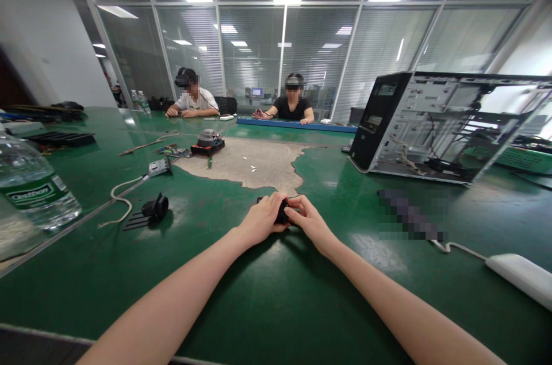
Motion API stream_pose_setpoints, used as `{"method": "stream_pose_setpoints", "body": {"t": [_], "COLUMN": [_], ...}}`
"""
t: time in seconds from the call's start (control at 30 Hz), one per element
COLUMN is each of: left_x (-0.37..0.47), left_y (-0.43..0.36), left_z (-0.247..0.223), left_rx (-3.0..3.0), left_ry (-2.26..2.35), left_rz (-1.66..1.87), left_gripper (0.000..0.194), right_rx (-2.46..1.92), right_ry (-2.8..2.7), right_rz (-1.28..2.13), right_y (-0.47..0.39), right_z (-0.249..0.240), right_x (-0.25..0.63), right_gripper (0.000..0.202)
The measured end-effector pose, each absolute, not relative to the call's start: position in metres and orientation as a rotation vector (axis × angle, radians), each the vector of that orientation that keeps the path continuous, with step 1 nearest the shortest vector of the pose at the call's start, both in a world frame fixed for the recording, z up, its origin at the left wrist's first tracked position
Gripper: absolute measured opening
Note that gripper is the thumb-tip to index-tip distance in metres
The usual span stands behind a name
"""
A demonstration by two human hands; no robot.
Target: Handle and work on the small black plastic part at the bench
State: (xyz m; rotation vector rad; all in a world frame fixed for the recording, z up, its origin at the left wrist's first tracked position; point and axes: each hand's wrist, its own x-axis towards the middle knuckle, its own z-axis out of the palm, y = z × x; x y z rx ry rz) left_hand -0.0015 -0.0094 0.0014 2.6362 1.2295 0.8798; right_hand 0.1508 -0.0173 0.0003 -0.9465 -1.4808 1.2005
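— Left hand (264, 216)?
— Closed round a small black part (282, 212), clear bottle (37, 187) well to its left.
— And the right hand (307, 216)?
— Fingers pinching that part's near right side; open computer case (431, 129) beyond, rightward.

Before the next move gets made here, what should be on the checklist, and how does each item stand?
1. Left hand and right hand both on the black part: ok.
2. Black part fully visible: not ok, fingers cover much of it.
3. Grip firm enough: cannot tell.
4. Water bottle away from both hands: ok, far left.
5. Table free of loose cords: not ok, a pale cord lies left of the hands.
6. Computer case upright: ok.
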Motion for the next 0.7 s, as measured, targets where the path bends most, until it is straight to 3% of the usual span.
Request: {"method": "stream_pose_setpoints", "body": {"t": [0.7], "left_x": [-0.0016], "left_y": [-0.0145], "left_z": [0.0064], "left_rx": [2.584], "left_ry": [1.235], "left_rz": [0.867], "left_gripper": [0.058], "right_rx": [-1.017], "right_ry": [-1.463], "right_rz": [1.233], "right_y": [-0.0157], "right_z": [-0.0002], "right_x": [0.1525], "right_gripper": [0.031]}}
